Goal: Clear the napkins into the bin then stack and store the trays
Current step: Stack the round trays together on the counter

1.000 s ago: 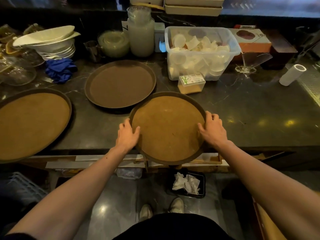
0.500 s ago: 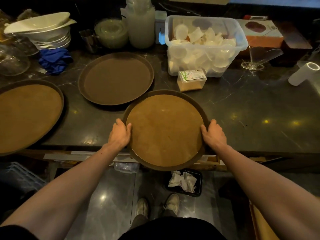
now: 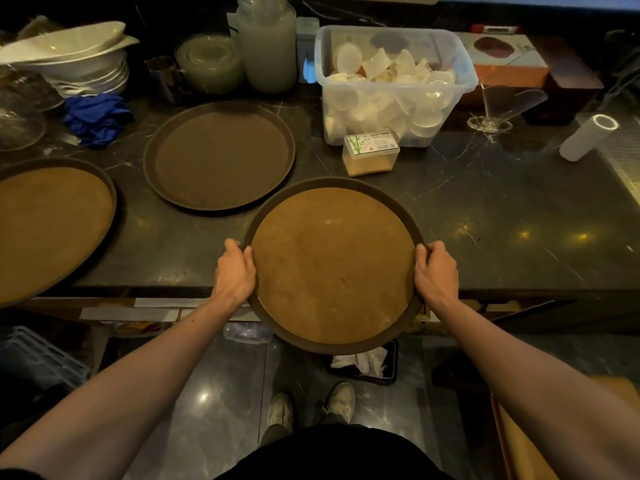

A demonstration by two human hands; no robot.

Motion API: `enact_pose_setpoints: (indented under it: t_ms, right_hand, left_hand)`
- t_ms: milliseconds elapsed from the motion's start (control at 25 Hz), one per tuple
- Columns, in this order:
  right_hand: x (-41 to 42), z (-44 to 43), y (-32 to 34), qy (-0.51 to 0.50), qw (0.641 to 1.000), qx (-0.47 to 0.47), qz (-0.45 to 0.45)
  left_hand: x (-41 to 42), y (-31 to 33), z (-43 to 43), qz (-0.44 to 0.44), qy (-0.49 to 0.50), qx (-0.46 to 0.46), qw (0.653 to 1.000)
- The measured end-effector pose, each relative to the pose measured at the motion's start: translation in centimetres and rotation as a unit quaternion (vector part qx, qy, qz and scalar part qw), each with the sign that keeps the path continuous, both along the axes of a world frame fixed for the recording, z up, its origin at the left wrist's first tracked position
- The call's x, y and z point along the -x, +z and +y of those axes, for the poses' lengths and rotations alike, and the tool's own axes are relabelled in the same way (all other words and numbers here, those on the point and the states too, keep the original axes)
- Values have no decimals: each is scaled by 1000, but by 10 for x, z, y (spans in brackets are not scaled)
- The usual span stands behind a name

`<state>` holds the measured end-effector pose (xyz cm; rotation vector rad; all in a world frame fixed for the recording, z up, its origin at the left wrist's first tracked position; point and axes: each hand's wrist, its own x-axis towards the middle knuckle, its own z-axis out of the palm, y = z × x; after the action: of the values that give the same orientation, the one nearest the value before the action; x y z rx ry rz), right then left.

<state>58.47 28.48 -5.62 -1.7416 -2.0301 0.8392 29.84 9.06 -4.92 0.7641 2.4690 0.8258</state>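
Observation:
A round brown tray (image 3: 332, 265) with a tan surface hangs half over the counter's front edge. My left hand (image 3: 233, 271) grips its left rim and my right hand (image 3: 435, 271) grips its right rim. A darker round tray (image 3: 220, 155) lies flat on the counter behind it to the left. A third tan tray (image 3: 48, 226) sits at the far left. On the floor below, a small black bin (image 3: 389, 374) holds crumpled white napkins (image 3: 362, 362), partly hidden by the held tray.
A clear tub of plastic cups (image 3: 394, 84), a small toothpick box (image 3: 370, 152), a blue cloth (image 3: 97, 117), stacked white bowls (image 3: 76, 60), jars, a glass (image 3: 498, 105) and a paper roll (image 3: 588, 136) line the dark counter (image 3: 502, 216). My shoes stand below.
The tray has come toward me and now overhangs the counter edge further. Both hands have slid down its sides and closed around the rim.

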Motion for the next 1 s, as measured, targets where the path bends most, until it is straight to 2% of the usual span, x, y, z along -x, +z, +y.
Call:
enact_pose_setpoints:
  t_ms: [360,560,1000]
  right_hand:
    - [40,17,31,48,997,-13,55]
    - [87,17,42,73,996,-3,53]
    - [262,-24,53,72,996,-47,25]
  left_hand:
    - [22,28,-14,29,54,-32,998]
    - [55,41,-30,42,79,-47,995]
    - [232,55,-77,33,83,-76,993]
